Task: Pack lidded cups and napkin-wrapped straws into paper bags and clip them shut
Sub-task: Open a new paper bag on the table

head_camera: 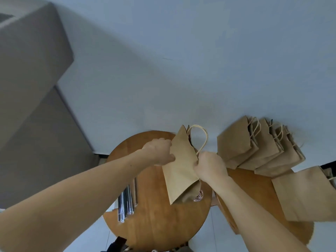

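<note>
Brown paper fills both hands: a flat paper bag [181, 171] is held up over the far half of the round wooden worktop [160, 220], its mouth tilted away. The left hand [160, 151] pinches the bag's left edge, thumb on the near face and fingers curled behind. The right hand [209, 166] grips the opposite edge, fingers closed round the paper. The bag's twisted handle [206, 139] loops out past the worktop's far rim. On the worktop's left side lies a bundle of silvery sticks [127, 202], partly under the left forearm; whether they are straws I cannot tell. Just off the worktop's right edge a second worktop [254, 193] carries a row of bags [254, 148] leaning overlapped, with one flat bag [305, 193] lying nearer. A grey sofa [27, 88] stands beyond the worktop's left.
</note>
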Tool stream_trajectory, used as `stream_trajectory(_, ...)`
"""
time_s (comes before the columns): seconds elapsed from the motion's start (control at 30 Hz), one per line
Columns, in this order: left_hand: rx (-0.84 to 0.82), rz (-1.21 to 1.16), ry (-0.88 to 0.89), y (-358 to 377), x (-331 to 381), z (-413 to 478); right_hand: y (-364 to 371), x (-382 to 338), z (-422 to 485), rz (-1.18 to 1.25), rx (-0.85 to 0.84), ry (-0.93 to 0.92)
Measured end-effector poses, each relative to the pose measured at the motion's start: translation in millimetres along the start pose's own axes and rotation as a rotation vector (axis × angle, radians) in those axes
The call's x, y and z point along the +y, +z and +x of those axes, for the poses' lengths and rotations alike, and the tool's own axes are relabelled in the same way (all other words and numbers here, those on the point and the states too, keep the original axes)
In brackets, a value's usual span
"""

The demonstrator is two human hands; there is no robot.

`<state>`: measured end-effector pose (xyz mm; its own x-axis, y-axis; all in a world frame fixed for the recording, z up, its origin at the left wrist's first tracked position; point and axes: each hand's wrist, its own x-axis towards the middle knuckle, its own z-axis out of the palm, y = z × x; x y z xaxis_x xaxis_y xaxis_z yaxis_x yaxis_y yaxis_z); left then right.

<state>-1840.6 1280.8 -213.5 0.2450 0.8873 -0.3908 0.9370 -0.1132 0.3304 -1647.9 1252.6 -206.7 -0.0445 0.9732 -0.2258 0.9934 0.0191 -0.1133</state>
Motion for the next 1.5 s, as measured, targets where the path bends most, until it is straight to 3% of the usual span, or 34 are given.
stream_trajectory(0.27,-0.140,-0.064,-0.142,56,-46,-21,86,-33,-8,0.148,-0.239,-0.124)
stream_trajectory(0.4,-0.149,-0.091,-0.189,61,-56,-18,92,-17,8,0.192,-0.389,-0.243)
stream_trajectory(0.6,-0.222,-0.074,-0.192,70,-37,-11,99,4,26,0.316,-0.448,-0.329)
stream_trajectory(0.93,-0.133,-0.047,-0.319,87,-17,-2,109,11,31,0.541,-0.387,-0.193)
stream_trajectory(1.1,-0.151,-0.221,-0.335,93,-8,-5,108,-4,35,0.640,-0.421,-0.050)
stream_trajectory(1.23,-0.277,-0.237,-0.294,99,-1,-8,108,-7,39,0.531,-0.372,-0.047)
stream_trajectory(1.5,-0.127,-0.259,-0.456,100,-8,3,105,4,36,0.296,-0.324,-0.054)
